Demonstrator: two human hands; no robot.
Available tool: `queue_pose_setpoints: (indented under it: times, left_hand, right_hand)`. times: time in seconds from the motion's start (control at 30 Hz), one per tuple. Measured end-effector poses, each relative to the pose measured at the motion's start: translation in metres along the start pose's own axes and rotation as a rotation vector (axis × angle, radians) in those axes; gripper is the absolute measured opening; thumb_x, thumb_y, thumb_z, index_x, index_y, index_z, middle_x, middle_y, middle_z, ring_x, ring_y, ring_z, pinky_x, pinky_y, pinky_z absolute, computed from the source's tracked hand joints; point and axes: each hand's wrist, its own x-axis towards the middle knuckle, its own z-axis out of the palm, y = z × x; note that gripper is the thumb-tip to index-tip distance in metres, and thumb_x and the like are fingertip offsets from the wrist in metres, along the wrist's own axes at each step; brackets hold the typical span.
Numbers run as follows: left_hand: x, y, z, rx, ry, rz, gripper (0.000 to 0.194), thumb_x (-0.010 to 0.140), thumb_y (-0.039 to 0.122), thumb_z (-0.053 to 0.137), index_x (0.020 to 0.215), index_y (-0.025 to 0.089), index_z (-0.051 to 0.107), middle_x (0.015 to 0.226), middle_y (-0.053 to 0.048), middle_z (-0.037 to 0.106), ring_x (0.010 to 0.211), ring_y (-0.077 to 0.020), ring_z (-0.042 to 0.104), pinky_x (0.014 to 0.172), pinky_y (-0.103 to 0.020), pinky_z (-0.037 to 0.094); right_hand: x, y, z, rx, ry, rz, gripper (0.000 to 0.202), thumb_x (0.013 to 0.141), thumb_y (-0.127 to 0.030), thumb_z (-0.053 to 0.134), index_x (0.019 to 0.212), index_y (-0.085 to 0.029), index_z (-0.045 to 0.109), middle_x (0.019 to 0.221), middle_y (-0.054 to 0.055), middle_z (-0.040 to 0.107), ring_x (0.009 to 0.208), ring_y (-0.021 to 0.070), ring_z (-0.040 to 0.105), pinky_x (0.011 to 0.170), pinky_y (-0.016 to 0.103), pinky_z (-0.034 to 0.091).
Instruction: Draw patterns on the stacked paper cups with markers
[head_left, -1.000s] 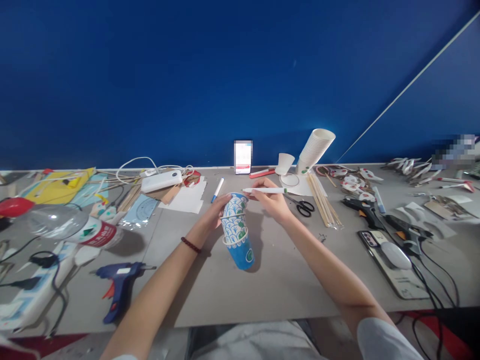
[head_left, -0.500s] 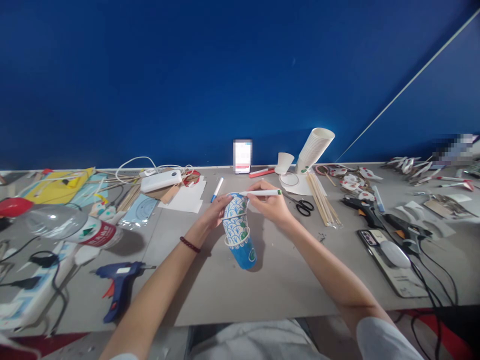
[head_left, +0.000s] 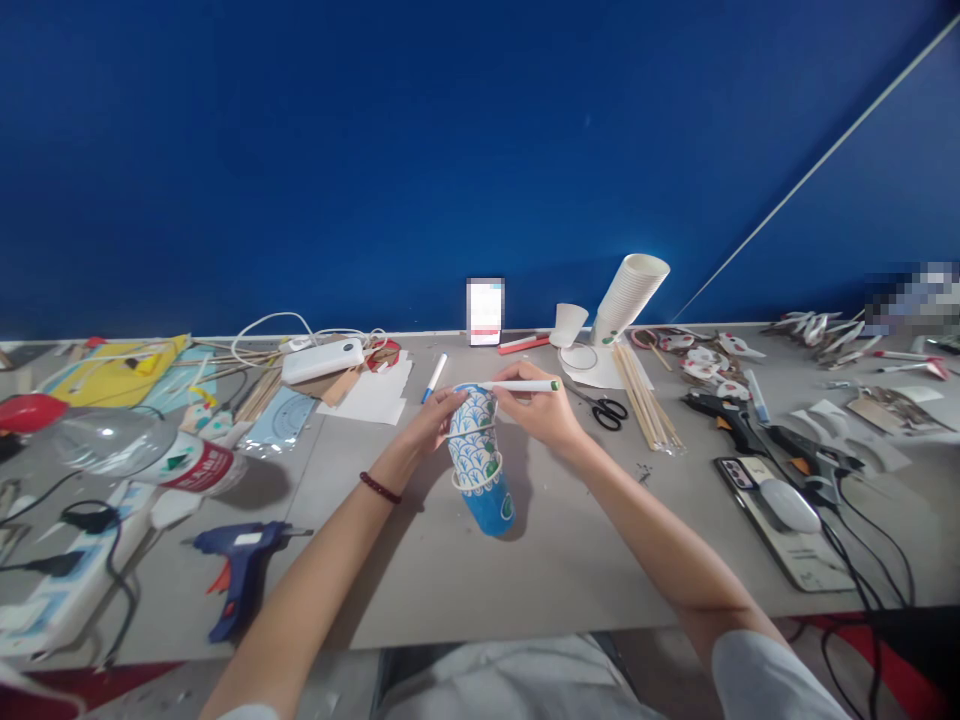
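Observation:
My left hand (head_left: 436, 420) grips the upper left side of a column of joined paper cups (head_left: 475, 455), its thumb near the top edge. Blue scale patterns with small green spots cover the upper cups; the lowest is solid blue with a green round mark. The column leans, its top tilted away from me. In my right hand (head_left: 541, 405) is a white marker with a green end (head_left: 525, 386), held nearly level. Its tip is at the cups' top end; whether it touches I cannot tell. A blue-and-white marker (head_left: 434, 378) lies just beyond my left hand.
Black scissors (head_left: 609, 413), wooden sticks (head_left: 645, 400) and a leaning stack of white cups (head_left: 630, 300) are to the right. A phone (head_left: 486, 312) stands against the wall. At left are a blue glue gun (head_left: 238, 570) and a plastic bottle (head_left: 150, 455); black glue guns (head_left: 810, 460) lie right.
The marker and cups have shifted very slightly. Both hands keep their hold, and the other things stay where they were.

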Motion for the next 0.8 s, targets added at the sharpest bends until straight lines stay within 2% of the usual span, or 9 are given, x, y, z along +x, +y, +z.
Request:
queue_pose_setpoints:
  times: [0.27, 0.63, 0.8]
  left_hand:
    - [0.0003, -0.0009, -0.0017, 0.034, -0.033, 0.023, 0.04, 0.062, 0.052, 0.08, 0.075, 0.016, 0.068, 0.062, -0.001, 0.063, 0.054, -0.0127, 0.054, 0.053, -0.026, 0.038]
    - [-0.0013, 0.0027, 0.0011, -0.009, -0.029, 0.004, 0.048, 0.053, 0.054, 0.086, 0.072, 0.014, 0.068, 0.059, 0.001, 0.062, 0.05, -0.0092, 0.05, 0.048, -0.022, 0.035]
    - [0.0003, 0.0009, -0.0011, 0.005, -0.023, 0.007, 0.047, 0.056, 0.053, 0.085, 0.075, 0.014, 0.07, 0.061, 0.0, 0.064, 0.053, -0.0111, 0.053, 0.051, -0.023, 0.036]
  right_hand:
    - [-0.0005, -0.0038, -0.0015, -0.015, 0.009, 0.002, 0.004, 0.078, -0.02, 0.061, 0.08, -0.022, 0.065, 0.078, 0.002, 0.07, 0.072, 0.0172, 0.064, 0.066, 0.031, 0.051]
    - [-0.0012, -0.0038, -0.001, -0.011, 0.025, -0.014, 0.005, 0.075, -0.018, 0.061, 0.077, -0.02, 0.065, 0.075, 0.001, 0.069, 0.069, 0.0154, 0.062, 0.062, 0.028, 0.049]
    - [-0.0017, -0.006, -0.0021, -0.004, 0.021, 0.003, 0.006, 0.074, -0.017, 0.06, 0.076, -0.02, 0.065, 0.075, 0.001, 0.069, 0.068, 0.0155, 0.062, 0.061, 0.028, 0.048]
